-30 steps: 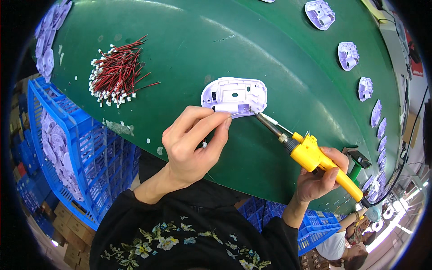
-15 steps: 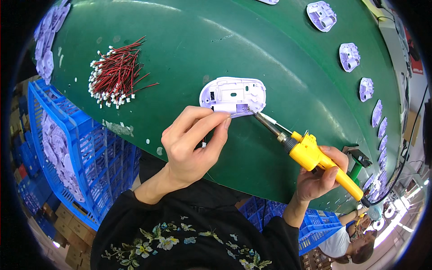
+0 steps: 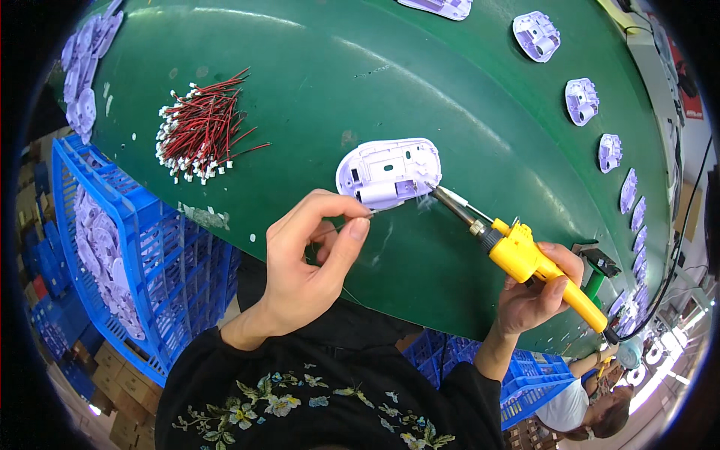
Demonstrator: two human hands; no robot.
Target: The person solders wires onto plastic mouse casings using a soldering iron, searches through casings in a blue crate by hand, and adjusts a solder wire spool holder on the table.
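Note:
A pale lilac plastic shell [image 3: 375,156] lies hollow side up on the green table, with moulded ribs and compartments. My right hand [image 3: 536,292] is closed around a yellow gun-style soldering iron [image 3: 521,255]. The iron's metal tip meets the shell's lower right edge, with faint smoke just below. My left hand [image 3: 315,251] is beside the shell's lower left edge, thumb and forefinger pinched on a thin wire [image 3: 376,211] that points toward the shell. The wire's other end is mostly hidden by the hand.
A pile of red-and-black leads with white connectors [image 3: 202,131] lies left. More lilac shells [image 3: 582,101] line the table's right side; others are stacked far left [image 3: 84,67]. A blue crate [image 3: 135,202] of lilac parts stands left. A green-and-black stand [image 3: 596,270] is near my right hand.
My left hand has drawn slightly down and left from the shell; the white connector that hung below it no longer shows. The iron's tip stays at the shell's right end, and smoke has appeared.

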